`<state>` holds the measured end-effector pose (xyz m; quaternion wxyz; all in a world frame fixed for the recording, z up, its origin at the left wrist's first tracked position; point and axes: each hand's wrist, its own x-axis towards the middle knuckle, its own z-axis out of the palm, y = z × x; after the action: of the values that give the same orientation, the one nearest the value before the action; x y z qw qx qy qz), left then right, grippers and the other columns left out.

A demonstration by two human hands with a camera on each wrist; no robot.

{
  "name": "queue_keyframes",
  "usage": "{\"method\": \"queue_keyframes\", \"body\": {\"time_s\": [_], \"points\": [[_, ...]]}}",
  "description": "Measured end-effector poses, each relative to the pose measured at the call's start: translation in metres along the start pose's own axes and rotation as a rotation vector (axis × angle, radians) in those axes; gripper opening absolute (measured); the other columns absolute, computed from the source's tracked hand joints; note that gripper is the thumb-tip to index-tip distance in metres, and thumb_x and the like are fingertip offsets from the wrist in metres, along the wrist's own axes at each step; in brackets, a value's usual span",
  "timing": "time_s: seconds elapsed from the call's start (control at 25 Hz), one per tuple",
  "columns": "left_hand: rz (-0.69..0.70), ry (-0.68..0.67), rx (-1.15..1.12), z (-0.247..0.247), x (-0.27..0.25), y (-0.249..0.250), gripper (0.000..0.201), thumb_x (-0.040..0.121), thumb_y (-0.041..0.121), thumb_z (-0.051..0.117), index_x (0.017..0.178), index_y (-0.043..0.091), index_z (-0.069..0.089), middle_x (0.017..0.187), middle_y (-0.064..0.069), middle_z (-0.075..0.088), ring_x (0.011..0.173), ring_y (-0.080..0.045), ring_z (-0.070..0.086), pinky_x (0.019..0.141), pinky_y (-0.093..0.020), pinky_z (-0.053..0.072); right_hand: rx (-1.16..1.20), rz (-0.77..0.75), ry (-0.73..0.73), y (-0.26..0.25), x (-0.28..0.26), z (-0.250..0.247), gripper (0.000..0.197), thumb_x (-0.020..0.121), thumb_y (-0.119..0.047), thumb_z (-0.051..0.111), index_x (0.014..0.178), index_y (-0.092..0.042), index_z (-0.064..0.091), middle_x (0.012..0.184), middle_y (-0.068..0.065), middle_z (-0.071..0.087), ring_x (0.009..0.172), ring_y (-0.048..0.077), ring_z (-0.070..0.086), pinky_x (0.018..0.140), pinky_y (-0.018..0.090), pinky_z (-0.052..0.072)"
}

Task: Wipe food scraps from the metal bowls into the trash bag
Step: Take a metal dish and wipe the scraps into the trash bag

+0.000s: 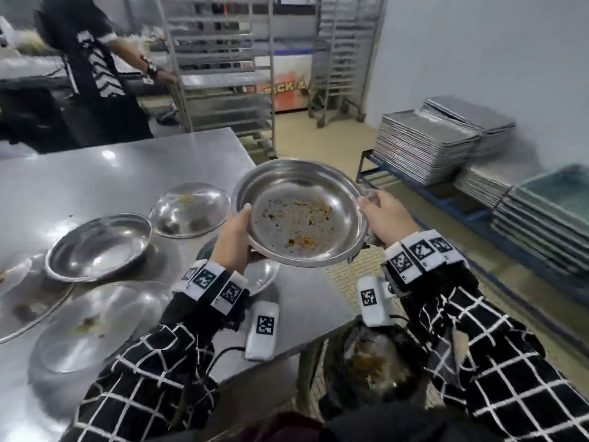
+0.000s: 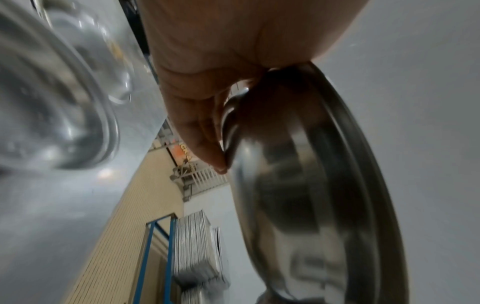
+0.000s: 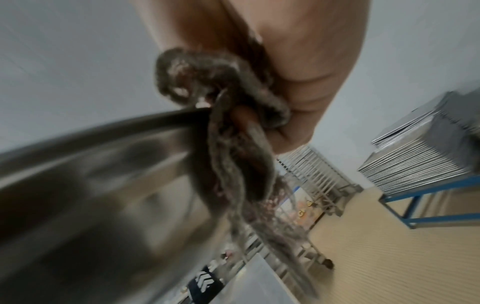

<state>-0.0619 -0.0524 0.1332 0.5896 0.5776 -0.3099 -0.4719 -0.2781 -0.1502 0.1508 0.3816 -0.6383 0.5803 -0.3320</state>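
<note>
metal bowl (image 1: 299,213) | left hand (image 1: 232,232) grips rim | right hand (image 1: 387,216) grips opposite rim, cloth (image 3: 233,127)

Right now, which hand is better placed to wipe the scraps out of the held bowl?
Right. The right hand already pinches the rag at the bowl rim, while the left hand can keep its grip steadying the bowl.

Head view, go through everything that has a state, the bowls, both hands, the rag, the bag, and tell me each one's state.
Held bowl: lifted off the table, upright, scraps inside.
Left hand: grips the bowl's left rim.
Right hand: holds the right rim and the rag.
Rag: bunched, dirty, hanging.
Bowl on table: upright.
Domed bowl: upside down, scraps stuck on.
Trash bag: open, scraps inside.
</note>
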Motion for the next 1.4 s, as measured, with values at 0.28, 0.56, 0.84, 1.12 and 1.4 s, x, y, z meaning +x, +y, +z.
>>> {"method": "queue_keyframes", "body": {"time_s": [0.28,0.56,0.84,1.12,1.4], "points": [[-0.077,-0.102,0.007,0.133,0.023,-0.043,0.028,0.097,0.051,0.037,0.107,0.033,0.056,0.108,-0.013,0.065,0.097,-0.033,0.064,0.083,-0.052,0.054,-0.049,0.071,0.104,0.102,0.022,-0.103,0.038,0.101,-0.04,0.03,0.128,-0.022,0.05,0.11,0.003,0.061,0.086,0.019,0.062,0.054,0.017,0.044],[-0.056,-0.154,0.291,0.165,0.085,-0.101,0.077,0.069,0.085,0.041,0.13,0.038,0.045,0.123,-0.008,0.061,0.11,-0.034,0.059,0.096,-0.057,0.046,-0.227,0.033,0.182,0.165,0.052,-0.124,0.04,0.096,-0.023,0.051,0.135,-0.021,0.04,0.119,0.0,0.061,0.08,0.005,0.055,0.065,0.014,0.043],[-0.026,-0.327,0.521,0.185,0.103,-0.07,0.074,0.088,0.069,0.025,0.15,0.03,0.018,0.146,-0.006,0.042,0.136,-0.029,0.036,0.116,-0.047,0.021,-0.297,-0.168,0.131,0.142,0.11,-0.091,0.037,0.088,-0.022,0.063,0.125,-0.02,0.061,0.113,0.001,0.054,0.099,0.01,0.049,0.089,0.02,0.041],[0.021,-0.43,0.522,0.197,0.126,-0.065,0.055,0.099,0.044,0.031,0.15,0.025,0.022,0.127,0.002,0.054,0.117,-0.013,0.049,0.08,0.0,0.038,-0.462,-0.475,-0.093,0.131,0.127,-0.051,0.026,0.084,-0.001,0.059,0.108,-0.001,0.067,0.122,0.012,0.053,0.111,0.024,0.052,0.101,0.024,0.036],[0.033,-0.393,0.527,0.217,0.144,-0.055,0.061,0.095,0.057,0.03,0.15,0.035,0.016,0.136,0.001,0.05,0.128,-0.022,0.046,0.104,-0.027,0.037,-0.611,-0.581,-0.386,0.143,0.115,-0.078,0.023,0.087,-0.005,0.057,0.107,-0.002,0.068,0.116,0.013,0.056,0.101,0.024,0.055,0.093,0.034,0.045]]}}
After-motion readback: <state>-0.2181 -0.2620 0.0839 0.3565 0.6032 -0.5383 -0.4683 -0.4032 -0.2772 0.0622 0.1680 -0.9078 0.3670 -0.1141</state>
